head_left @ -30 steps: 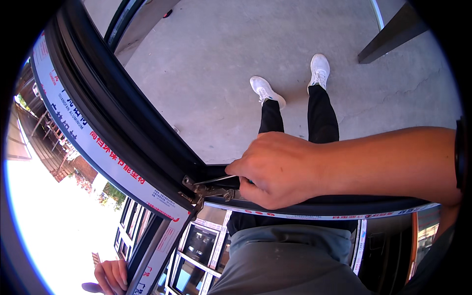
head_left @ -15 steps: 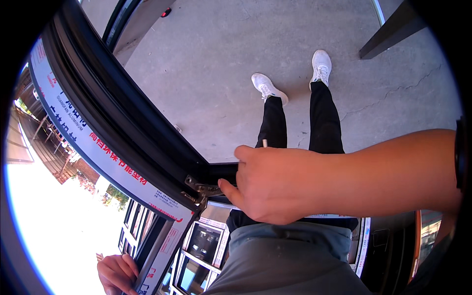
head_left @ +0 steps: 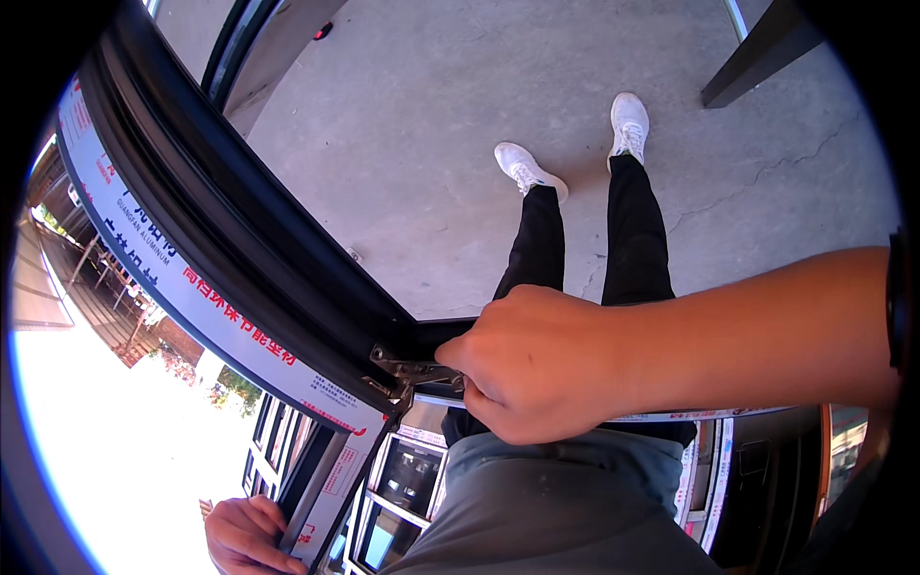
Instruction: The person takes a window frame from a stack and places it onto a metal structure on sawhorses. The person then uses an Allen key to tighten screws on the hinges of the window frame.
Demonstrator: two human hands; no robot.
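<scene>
A black window frame with printed protective film runs diagonally down the left side. At its lower corner a metal friction hinge joins it to a narrower film-covered sash. My right hand is closed over the far end of the hinge arm, with the knuckles upward. Whatever its fingers hold is hidden under the hand. My left hand grips the outer edge of the sash at the lower left, its fingers bent around the profile.
Grey concrete floor lies beyond, where my white shoes stand. A dark post rises at the upper right. Several film-wrapped window frames are behind the sash. Another dark frame leans at the upper left.
My right hand has turned over and curled its fingers; the small pale stick that poked out above it no longer shows. The left hand keeps its grip on the sash.
</scene>
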